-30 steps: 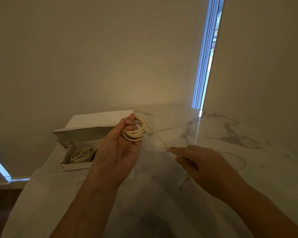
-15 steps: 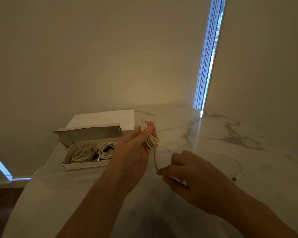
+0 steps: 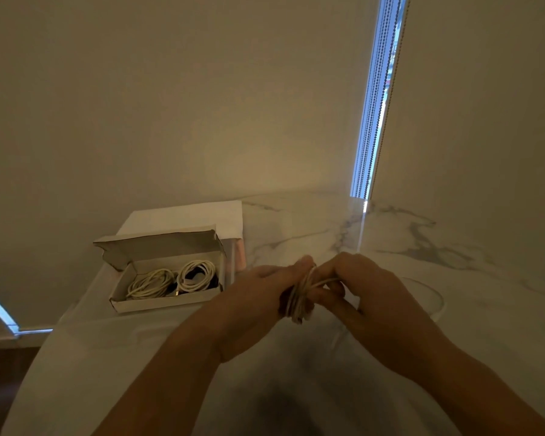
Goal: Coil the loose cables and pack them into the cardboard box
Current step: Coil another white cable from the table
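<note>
My left hand (image 3: pixel 258 297) grips a coil of cream cable (image 3: pixel 299 302) above the marble table, its loops hanging down between both hands. My right hand (image 3: pixel 365 294) pinches the cable's free end, a strand running across the top of the coil. To the left stands the open cardboard box (image 3: pixel 167 302), lid up, with two white coiled cables (image 3: pixel 195 275) inside. Behind my right hand a loose white cable (image 3: pixel 438 297) curves on the table.
A white sheet or flat packet (image 3: pixel 199 215) lies behind the box against the wall. The marble table (image 3: pixel 453 253) runs to the wall at the back and right. A blind's bead chain (image 3: pixel 375 105) hangs by the bright window gap. The table's edge falls off at left.
My right hand has come up from the table to meet the left. The stretched strand is now short and drawn across the coil. The coil has turned edge-on and dropped lower.
</note>
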`<state>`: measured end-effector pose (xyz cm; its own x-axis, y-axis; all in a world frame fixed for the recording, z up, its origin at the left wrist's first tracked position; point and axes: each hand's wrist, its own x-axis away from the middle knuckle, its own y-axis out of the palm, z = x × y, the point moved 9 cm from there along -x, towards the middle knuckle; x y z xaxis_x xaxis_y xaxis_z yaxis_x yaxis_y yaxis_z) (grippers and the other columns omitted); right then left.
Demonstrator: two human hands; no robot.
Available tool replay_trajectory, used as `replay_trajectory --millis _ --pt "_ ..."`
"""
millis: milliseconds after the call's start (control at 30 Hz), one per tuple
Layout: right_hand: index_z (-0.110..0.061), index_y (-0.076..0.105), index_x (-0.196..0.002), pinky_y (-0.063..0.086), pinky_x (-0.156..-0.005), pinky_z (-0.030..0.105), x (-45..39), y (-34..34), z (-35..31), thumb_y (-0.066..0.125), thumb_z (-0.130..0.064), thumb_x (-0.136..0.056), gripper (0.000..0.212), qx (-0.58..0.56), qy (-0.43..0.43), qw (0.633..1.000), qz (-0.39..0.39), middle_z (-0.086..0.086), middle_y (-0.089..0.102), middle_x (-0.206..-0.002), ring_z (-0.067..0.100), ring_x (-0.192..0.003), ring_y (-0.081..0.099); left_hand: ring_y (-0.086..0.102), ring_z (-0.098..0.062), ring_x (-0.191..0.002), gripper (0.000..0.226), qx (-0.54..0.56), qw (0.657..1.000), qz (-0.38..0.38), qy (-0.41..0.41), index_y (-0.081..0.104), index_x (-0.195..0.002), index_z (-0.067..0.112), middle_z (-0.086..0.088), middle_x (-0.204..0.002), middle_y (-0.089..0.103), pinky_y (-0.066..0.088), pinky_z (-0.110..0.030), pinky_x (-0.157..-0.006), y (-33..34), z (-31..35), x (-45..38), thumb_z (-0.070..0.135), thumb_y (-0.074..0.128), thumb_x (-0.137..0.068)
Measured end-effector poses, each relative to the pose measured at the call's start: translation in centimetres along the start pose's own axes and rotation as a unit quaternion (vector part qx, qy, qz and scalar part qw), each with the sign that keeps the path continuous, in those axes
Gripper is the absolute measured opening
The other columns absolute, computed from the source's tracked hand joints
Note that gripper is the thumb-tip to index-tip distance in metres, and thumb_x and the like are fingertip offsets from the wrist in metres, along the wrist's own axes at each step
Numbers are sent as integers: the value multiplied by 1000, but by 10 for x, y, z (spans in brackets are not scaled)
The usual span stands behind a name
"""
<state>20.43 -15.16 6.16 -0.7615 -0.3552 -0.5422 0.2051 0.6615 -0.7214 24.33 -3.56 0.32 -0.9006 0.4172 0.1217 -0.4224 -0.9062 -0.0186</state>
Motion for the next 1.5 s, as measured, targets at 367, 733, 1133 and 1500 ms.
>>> replay_trajectory --millis 367,733,1133,1500 --pt "-34 58 -92 39 -70 5 -1 -25 26 66 -21 -90 16 -66 68 993 64 -18 62 -90 1 -86 58 58 -16 -85 37 -75 995 -70 20 70 -114 5 -5 -86 65 46 -32 -86 9 6 10 32 61 -90" --pt "-31 70 -96 39 -67 7 -1 -41 40 66 -21 -90 12 -27 63 992 106 -18 63 -85 5 -77 56 53 -8 -72 36 125 991 -32 37 70 -113 -2 -1 -81 60 49 -22 -76 -4 16 6 21 48 -96" --pt "-22 72 -98 36 -79 10 6 -62 29 68 -18 -88 12 8 57 972 228 -9 49 -96 9 -96 51 55 -16 -89 33 -70 996 -29 57 71 -111 12 -21 -106 62 46 -27 -83 14 14 11 31 46 -100" --pt "-27 71 -87 55 -75 32 2 -27 59 68 -15 -88 13 -206 163 957 123 -4 72 -87 14 -81 69 62 0 -101 26 -160 979 -45 116 66 -111 25 15 -103 69 46 -14 -91 35 28 19 31 41 -103"
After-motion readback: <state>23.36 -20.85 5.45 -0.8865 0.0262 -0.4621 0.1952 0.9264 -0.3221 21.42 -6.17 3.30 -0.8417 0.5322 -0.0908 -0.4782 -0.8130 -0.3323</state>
